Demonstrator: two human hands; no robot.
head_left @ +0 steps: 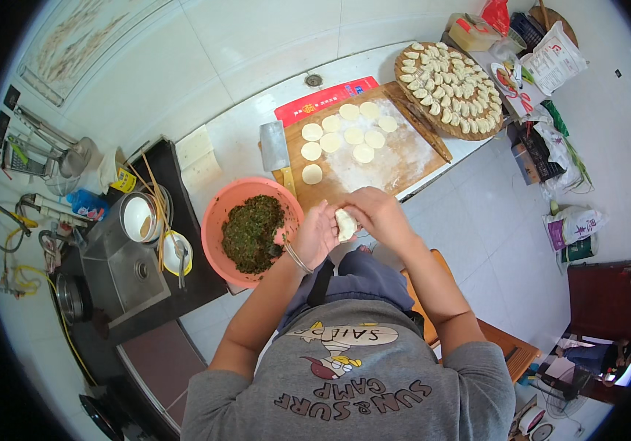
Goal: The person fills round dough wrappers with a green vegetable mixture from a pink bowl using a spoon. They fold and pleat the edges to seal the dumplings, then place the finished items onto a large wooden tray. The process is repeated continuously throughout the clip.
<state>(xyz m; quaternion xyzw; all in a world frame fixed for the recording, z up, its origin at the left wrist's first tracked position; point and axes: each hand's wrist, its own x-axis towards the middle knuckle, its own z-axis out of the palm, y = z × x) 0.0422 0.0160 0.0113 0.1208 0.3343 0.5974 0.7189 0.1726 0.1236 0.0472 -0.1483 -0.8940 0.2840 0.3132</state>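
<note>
Between my two hands is a pale folded dumpling (345,225), held in front of my body near the counter's edge. My left hand (317,234) cradles it from the left, and the fingers of my right hand (378,214) are closed on its upper right edge. Left of my hands stands a pink bowl (211,234) of dark green chopped filling (251,231). Beyond them lies a floured wooden board (403,173) with several round dough wrappers (353,135). A cleaver (275,147) rests at the board's left edge.
A round tray (406,87) full of shaped dumplings sits at the far right, beside a rolling pin (422,125). To the left are a sink (135,275), a white bowl with chopsticks (139,217) and a small bowl with a spoon (176,253). A wooden stool (503,338) stands behind my right arm.
</note>
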